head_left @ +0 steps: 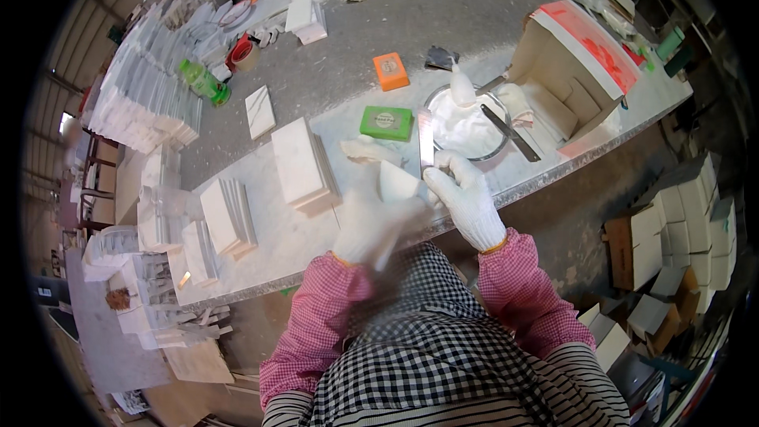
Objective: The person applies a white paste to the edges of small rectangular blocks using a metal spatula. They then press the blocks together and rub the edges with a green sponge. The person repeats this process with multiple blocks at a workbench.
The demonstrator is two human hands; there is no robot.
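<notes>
My right hand [466,199], in a white knit glove, is closed round the lower end of a flat, shiny metal scraper blade [426,141] that points away from me. Beside it, my left hand [371,221], gloved too, is smeared by motion, so its grip cannot be made out. A white tile piece [398,182] shows at that hand's fingers; whether it is held is unclear. Just beyond my right hand sits a metal bowl [500,149] of white paste. A squeeze bottle [462,85] stands in it, and a dark-bladed knife [510,133] lies across its rim.
Left of my hands stand stacks of white tiles [300,164]. Past them lie a green box [387,122], an orange box [390,71] and a single tile [259,111]. An open carton [545,71] stands right of the bowl. Further left are a green bottle [204,82] and tall slab stacks [150,87].
</notes>
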